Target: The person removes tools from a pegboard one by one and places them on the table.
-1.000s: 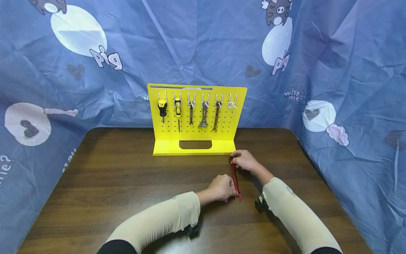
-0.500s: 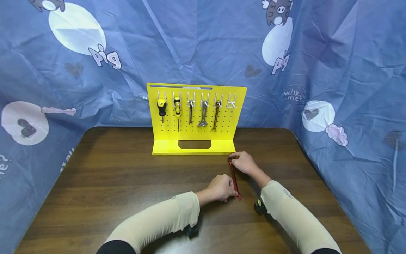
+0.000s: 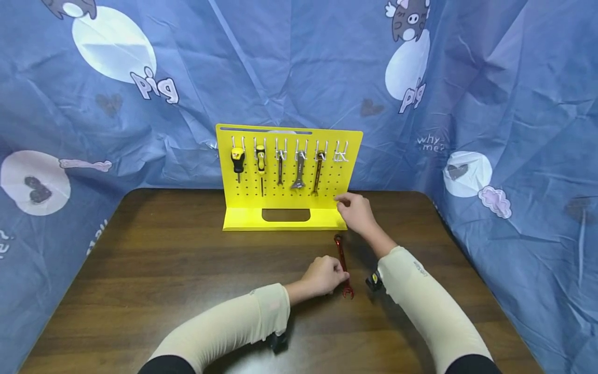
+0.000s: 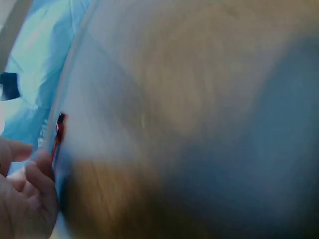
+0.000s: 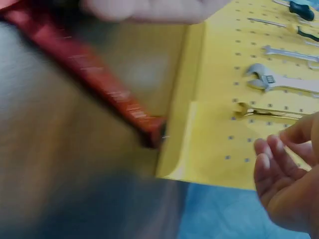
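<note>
A red combination wrench (image 3: pixel 341 254) lies on the brown table, roughly pointing at the yellow pegboard (image 3: pixel 345 182). My left hand (image 3: pixel 322 275) is beside its lower half, fingertips overlapping the shaft in the head view. Thumb and forefinger of that hand (image 4: pixel 27 194) stand apart in the left wrist view, with the wrench (image 4: pixel 60 128) beyond them. My right hand (image 3: pixel 357 214) hovers before the pegboard's lower right corner. Its fingers (image 5: pixel 279 154) are loosely bent and hold nothing in the right wrist view.
On the pegboard hang a stubby screwdriver (image 3: pixel 238 160), a longer screwdriver (image 3: pixel 261 158), a small wrench (image 3: pixel 280 169), an adjustable wrench (image 3: pixel 300 171) and a gold-coloured wrench (image 3: pixel 318 174). A white hook (image 3: pixel 341 156) sticks out at the far right. Blue cloth (image 3: pixel 289 62) surrounds the table.
My right hand has let go of the wrench's upper end and moved up toward the pegboard. My left hand has loosened from the lower end and shifted slightly up; the wrench stays on the table.
</note>
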A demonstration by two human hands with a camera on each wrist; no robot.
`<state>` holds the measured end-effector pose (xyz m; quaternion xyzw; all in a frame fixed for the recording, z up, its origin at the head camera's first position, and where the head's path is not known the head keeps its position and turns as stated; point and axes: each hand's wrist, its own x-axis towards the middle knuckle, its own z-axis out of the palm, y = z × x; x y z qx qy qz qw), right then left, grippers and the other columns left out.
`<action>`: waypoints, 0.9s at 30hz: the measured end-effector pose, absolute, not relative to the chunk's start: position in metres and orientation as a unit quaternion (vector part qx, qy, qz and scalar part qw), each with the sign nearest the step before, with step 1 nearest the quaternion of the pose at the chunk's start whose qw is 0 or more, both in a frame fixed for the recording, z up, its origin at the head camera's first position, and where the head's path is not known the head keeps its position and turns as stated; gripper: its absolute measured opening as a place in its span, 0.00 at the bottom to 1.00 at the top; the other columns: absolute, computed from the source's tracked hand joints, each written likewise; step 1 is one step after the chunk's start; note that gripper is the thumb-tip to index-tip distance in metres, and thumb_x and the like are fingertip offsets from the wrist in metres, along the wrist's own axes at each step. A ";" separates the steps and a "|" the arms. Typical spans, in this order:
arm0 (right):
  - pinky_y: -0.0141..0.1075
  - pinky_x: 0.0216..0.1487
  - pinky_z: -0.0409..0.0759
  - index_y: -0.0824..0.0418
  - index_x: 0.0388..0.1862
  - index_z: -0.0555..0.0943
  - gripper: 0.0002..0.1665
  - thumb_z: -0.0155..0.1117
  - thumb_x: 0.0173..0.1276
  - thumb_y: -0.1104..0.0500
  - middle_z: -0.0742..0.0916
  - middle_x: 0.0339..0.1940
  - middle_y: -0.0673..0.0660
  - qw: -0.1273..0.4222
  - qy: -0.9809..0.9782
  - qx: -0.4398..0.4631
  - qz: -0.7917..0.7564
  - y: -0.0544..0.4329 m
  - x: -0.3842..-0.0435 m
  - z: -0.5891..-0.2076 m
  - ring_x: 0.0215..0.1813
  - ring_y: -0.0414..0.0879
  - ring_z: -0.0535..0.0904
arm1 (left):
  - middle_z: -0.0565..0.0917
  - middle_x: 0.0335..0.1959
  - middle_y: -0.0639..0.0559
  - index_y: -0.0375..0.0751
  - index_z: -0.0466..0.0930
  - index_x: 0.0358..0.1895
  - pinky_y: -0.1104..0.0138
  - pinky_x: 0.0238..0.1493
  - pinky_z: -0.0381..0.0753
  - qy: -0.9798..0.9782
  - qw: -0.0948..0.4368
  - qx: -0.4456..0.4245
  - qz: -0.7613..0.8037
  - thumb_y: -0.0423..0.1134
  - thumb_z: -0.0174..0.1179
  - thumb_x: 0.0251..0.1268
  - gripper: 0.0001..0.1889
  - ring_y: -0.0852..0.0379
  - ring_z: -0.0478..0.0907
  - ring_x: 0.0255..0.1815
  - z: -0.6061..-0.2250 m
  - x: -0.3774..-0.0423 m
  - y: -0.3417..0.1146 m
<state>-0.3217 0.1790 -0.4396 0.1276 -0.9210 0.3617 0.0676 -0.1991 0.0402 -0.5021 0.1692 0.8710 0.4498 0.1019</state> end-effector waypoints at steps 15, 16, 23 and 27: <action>0.42 0.45 0.84 0.50 0.80 0.63 0.39 0.58 0.73 0.67 0.81 0.62 0.62 0.142 -0.884 0.146 0.420 0.127 -0.359 -0.391 0.55 0.55 0.84 | 0.84 0.31 0.49 0.40 0.84 0.38 0.68 0.28 0.80 0.834 -0.052 0.068 0.545 0.36 0.61 0.72 0.05 0.61 0.79 0.16 -0.486 -0.281 -0.001; 0.42 0.43 0.84 0.50 0.80 0.62 0.39 0.58 0.73 0.67 0.81 0.61 0.62 0.147 -0.889 0.149 0.408 0.125 -0.360 -0.389 0.51 0.54 0.84 | 0.85 0.33 0.49 0.40 0.84 0.38 0.68 0.30 0.80 0.837 -0.058 0.068 0.539 0.36 0.61 0.72 0.05 0.61 0.79 0.16 -0.487 -0.284 -0.002; 0.39 0.25 0.76 0.52 0.77 0.68 0.32 0.58 0.76 0.63 0.84 0.51 0.59 0.178 -0.900 0.138 0.372 0.113 -0.368 -0.384 0.28 0.48 0.78 | 0.86 0.37 0.48 0.39 0.85 0.40 0.63 0.42 0.83 0.843 -0.117 0.061 0.521 0.35 0.61 0.72 0.05 0.56 0.83 0.32 -0.488 -0.298 -0.008; 0.38 0.25 0.76 0.53 0.73 0.73 0.27 0.58 0.77 0.62 0.85 0.50 0.60 0.184 -0.891 0.121 0.396 0.110 -0.370 -0.385 0.29 0.50 0.82 | 0.84 0.40 0.47 0.38 0.85 0.42 0.63 0.40 0.82 0.848 -0.124 0.046 0.514 0.35 0.61 0.73 0.05 0.56 0.83 0.34 -0.486 -0.307 -0.013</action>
